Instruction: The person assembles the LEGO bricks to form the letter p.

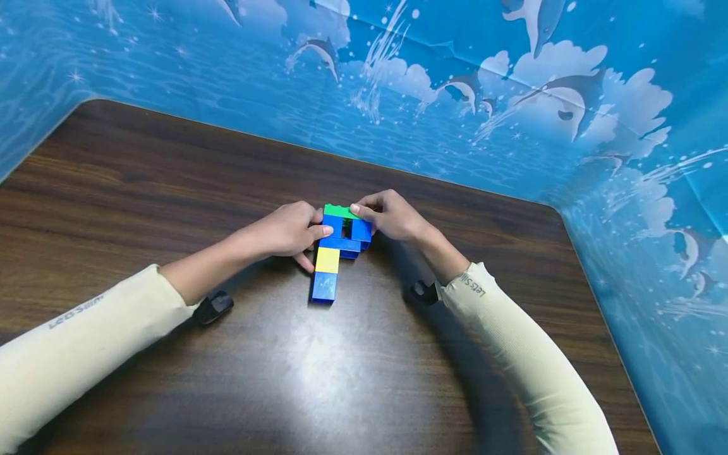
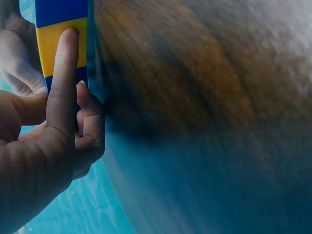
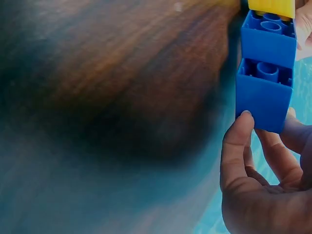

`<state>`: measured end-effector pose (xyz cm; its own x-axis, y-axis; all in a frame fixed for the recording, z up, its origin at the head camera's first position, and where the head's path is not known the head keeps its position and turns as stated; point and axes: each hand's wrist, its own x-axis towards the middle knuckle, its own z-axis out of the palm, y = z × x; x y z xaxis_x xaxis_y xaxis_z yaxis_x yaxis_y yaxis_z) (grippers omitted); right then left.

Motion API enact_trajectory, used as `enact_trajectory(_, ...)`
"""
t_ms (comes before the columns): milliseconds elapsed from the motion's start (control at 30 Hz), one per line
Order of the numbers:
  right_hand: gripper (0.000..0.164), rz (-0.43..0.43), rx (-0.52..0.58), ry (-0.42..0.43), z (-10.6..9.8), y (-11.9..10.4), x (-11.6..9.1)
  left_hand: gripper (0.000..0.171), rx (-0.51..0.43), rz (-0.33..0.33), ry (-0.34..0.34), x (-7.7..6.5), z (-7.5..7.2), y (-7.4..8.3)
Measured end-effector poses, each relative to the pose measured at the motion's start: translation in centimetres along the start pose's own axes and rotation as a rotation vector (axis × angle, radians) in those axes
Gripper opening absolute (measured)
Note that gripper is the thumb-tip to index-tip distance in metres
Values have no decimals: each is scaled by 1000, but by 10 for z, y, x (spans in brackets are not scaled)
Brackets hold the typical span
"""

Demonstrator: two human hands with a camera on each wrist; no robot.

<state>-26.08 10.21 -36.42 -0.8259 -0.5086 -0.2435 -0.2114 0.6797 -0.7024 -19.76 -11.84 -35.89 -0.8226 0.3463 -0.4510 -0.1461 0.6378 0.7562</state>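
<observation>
A build of joined toy bricks (image 1: 325, 285) lies over the table in the head view. A green brick (image 1: 337, 210) tops it, blue bricks (image 1: 361, 230) frame a small gap, and a yellow brick (image 1: 327, 260) sits above a blue end brick. My left hand (image 1: 284, 229) grips the left side, thumb over a blue brick; in the left wrist view one finger (image 2: 63, 68) lies straight along the yellow brick (image 2: 48, 43). At the upper right corner, my right hand (image 1: 396, 217) pinches the build, thumb at the green brick. Hollow undersides of blue bricks (image 3: 263, 102) show in the right wrist view.
The dark wood-grain table (image 1: 170, 164) has rounded far corners. Behind it and along the right hangs a blue dolphin-print sheet (image 1: 398, 69). Black wrist devices (image 1: 215, 308) sit by both pale sleeves (image 1: 506, 341).
</observation>
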Motion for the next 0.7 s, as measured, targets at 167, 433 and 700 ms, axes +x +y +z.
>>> enact_trajectory(167,37,38,35,33,12,5,5,30,12,2,0,1,1,-5)
enact_trajectory(433,35,20,51,77,17,6,8,68,34,14,-9,1,-1,-8)
enact_trajectory(700,41,1,53,155,11,7,-6,78,89,58,-30,-5,-13,-19)
